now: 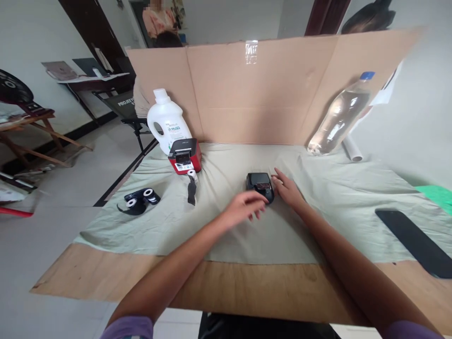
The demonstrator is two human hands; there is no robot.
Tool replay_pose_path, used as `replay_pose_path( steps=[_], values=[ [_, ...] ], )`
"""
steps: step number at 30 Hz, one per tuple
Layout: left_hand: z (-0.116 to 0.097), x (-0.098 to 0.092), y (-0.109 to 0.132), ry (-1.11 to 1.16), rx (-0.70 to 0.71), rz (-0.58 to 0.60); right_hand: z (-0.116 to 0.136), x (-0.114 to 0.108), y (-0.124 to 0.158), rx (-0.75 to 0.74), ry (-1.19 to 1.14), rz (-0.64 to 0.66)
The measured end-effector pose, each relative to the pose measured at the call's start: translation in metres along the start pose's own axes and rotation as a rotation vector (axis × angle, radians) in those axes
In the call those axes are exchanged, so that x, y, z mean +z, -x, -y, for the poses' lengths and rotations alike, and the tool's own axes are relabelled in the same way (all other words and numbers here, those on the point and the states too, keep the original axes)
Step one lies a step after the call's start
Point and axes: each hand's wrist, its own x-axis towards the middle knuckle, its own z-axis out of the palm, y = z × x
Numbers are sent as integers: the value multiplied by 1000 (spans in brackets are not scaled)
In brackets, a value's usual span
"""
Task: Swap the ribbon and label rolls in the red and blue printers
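Note:
A small black device [260,184] with a screen lies on the pale green cloth [226,226] near the table's middle. My right hand [287,189] rests on the cloth against its right side, fingers spread and touching it. Just in front of the device and to its left hovers my left hand [245,207], fingers loosely curled and apart, holding nothing I can see. A red and black label printer [185,156] stands further left, with a black tape strip [191,187] lying before it.
A white detergent jug [166,120] stands behind the printer. Black tape rolls [139,199] lie at the left. A clear water bottle [339,117] leans on the cardboard screen [261,89]. A black phone [416,241] lies right. A person sits beyond the screen.

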Motion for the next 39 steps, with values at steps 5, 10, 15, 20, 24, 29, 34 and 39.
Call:
replay_pose_path(
  steps=[5, 10, 15, 20, 24, 29, 34, 39],
  values=[
    [1, -54, -61, -50, -293, -429, -14, 18, 4, -200, 157, -62],
    [11, -67, -88, -25, -388, -276, -10, 16, 6, -200, 196, -33],
    [17, -67, -81, -50, -351, -255, -10, 15, 5, -226, 199, -21],
    [16, -70, -77, -83, -343, -221, -10, 16, 8, -219, 188, -20],
    [13, -69, -80, -109, -384, -229, -9, 16, 9, -216, 190, -22],
    [10, -62, -84, -114, -414, -280, -7, 18, 10, -205, 205, -33],
    [12, -58, -85, -147, -419, -318, -6, 19, 12, -198, 190, -43],
    [13, -58, -85, -179, -400, -321, -5, 20, 13, -198, 186, -37]
  ],
)
